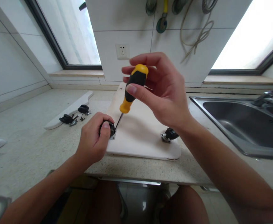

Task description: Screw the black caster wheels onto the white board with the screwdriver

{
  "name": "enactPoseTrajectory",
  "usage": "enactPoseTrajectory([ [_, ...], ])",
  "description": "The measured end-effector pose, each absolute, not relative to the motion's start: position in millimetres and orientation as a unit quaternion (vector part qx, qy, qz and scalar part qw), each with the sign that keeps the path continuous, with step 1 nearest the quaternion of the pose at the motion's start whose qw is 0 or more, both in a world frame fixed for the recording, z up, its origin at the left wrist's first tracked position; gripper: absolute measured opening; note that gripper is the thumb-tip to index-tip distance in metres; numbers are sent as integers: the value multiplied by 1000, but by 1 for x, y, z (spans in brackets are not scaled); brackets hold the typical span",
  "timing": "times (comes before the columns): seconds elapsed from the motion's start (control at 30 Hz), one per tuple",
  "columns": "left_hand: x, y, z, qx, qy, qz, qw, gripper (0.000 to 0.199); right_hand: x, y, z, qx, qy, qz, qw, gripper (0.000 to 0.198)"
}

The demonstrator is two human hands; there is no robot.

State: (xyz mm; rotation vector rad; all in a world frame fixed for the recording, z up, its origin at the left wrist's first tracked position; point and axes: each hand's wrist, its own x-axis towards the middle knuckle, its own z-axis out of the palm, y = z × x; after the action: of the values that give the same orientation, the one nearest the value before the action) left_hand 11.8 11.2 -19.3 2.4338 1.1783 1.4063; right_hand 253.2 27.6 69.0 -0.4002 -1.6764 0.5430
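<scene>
The right hand [161, 90] grips a screwdriver [132, 88] by its yellow-and-black handle, thumb across the front and fingers curled behind, so the fingers are clamped on the handle. The tool tilts, handle up and to the right, thin shaft running down-left to a tip at a black caster wheel [109, 128]. The left hand [94, 140] closes over that caster, thumb on top and fingers wrapped around it, clamped on the wheel; its metal mounting plate shows just below the thumb. The caster sits at the near-left corner of a pale board [138, 137] lying flat on the speckled countertop [33, 146]. A second caster [170, 134] sits at the board's near-right corner, partly behind the right wrist. Well to the left, a narrower white board [68, 110] carries two more casters [74, 114] and a few small dark screws [81, 118]. A steel sink [241, 127] lies to the right, a wall socket [122, 51] behind the hands.
</scene>
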Motion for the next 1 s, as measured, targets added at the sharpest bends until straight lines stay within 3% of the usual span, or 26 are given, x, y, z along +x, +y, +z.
enactPoseTrajectory([
  [0.1, 12, 11, -18, 801, 380, 460, 52, 25, 246, 17, 87, -184, -775, 230, 560, 39],
  [0.23, 11, 10, -16, 799, 382, 462, 49, 24, 229, 7, 105, -287, -800, 90, 519, 22],
  [0.33, 11, 9, -16, 796, 384, 467, 48, 25, 221, 9, 106, -341, -774, 15, 533, 28],
  [0.5, 11, 8, -17, 800, 382, 461, 37, 25, 240, 14, 100, -220, -829, 106, 503, 42],
  [0.67, 9, 9, -19, 804, 378, 459, 36, 29, 253, 21, 96, -196, -810, 211, 511, 27],
  [0.77, 8, 10, -20, 803, 381, 458, 27, 28, 250, 18, 98, -216, -796, 186, 535, 17],
  [1.0, 10, 13, -19, 803, 385, 453, 30, 28, 243, 4, 97, -295, -771, 51, 562, 20],
])
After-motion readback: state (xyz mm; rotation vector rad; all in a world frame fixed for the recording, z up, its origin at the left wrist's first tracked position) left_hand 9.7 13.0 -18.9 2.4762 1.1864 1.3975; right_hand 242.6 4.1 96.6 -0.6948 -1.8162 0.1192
